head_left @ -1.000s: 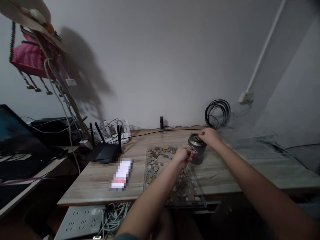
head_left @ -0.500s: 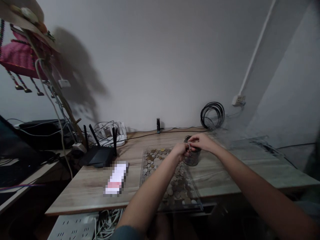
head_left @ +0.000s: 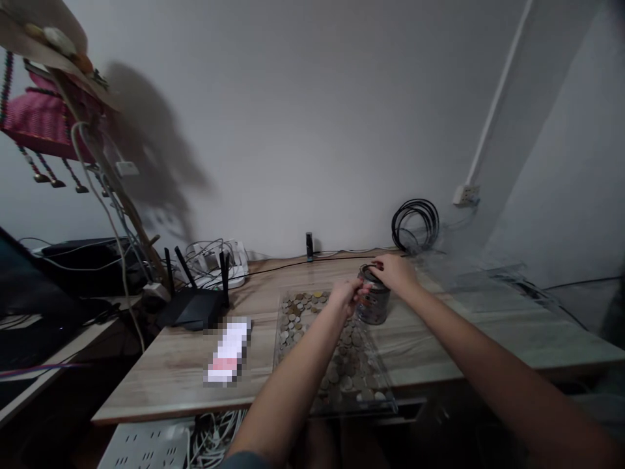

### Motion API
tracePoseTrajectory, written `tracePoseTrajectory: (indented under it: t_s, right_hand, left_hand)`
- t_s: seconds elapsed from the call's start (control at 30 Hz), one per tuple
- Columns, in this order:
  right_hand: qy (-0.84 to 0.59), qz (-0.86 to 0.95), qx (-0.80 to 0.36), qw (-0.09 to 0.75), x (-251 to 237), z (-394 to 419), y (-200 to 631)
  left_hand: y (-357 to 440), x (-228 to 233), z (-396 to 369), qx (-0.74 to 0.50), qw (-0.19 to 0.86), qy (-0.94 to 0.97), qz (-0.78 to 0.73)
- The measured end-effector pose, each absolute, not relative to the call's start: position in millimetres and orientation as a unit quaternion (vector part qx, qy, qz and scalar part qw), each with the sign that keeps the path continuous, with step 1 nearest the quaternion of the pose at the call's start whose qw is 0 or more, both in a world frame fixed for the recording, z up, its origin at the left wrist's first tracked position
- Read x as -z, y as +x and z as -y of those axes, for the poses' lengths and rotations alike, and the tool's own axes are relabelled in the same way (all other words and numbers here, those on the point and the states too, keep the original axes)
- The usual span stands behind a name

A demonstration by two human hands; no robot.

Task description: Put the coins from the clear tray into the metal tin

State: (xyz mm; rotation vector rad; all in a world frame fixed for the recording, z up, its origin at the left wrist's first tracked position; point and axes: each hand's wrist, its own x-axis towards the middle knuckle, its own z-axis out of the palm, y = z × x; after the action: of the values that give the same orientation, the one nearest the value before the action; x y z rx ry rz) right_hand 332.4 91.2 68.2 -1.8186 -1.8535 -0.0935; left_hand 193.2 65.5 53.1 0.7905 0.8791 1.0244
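Wooden desk (head_left: 185, 365) (cluttered) against grey wall (head_left: 303, 117).

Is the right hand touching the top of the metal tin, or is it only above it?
Touching. In the head view the right hand lies on the lid of the metal tin, and no gap shows between them.

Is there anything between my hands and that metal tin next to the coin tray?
Nothing visible. The right hand rests on top of the tin, and the left hand is against its side, above the coin tray.
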Motion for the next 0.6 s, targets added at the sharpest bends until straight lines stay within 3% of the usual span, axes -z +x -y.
tracePoseTrajectory:
  t_s: [0.07, 0.2, 0.27, 0.4, 0.5, 0.6]
  right_hand:
    - [-0.62, 0.726, -0.014, 0.299, -60.6, -81.8, 324.1]
    - [-0.517, 0.764, -0.223, 0.315, -39.9, -71.3, 309.6]
    - [-0.503, 0.753, -0.26, 0.335, -36.4, -73.2, 310.9]
    - [-0.613, 0.705, -0.104, 0.341, -53.3, -89.7, 330.9]
    - [-0.71, 0.653, 0.014, 0.264, -71.1, -102.9, 341.7]
    - [-0.744, 0.638, 0.028, 0.196, -77.8, -105.9, 337.4]
  left_hand:
    - [193.9, -51.0, -65.1, -0.475, 0.696, 0.364, -0.396]
    - [194.2, -46.1, -60.8, -0.49, 0.679, 0.379, -0.394]
    - [191.8, -42.9, -58.2, -0.484, 0.679, 0.382, -0.398]
    - [180.9, -36.8, -56.7, -0.453, 0.699, 0.356, -0.423]
    - [170.7, -33.7, -57.9, -0.446, 0.703, 0.345, -0.433]
    - [162.3, -31.5, -58.3, -0.458, 0.696, 0.344, -0.433]
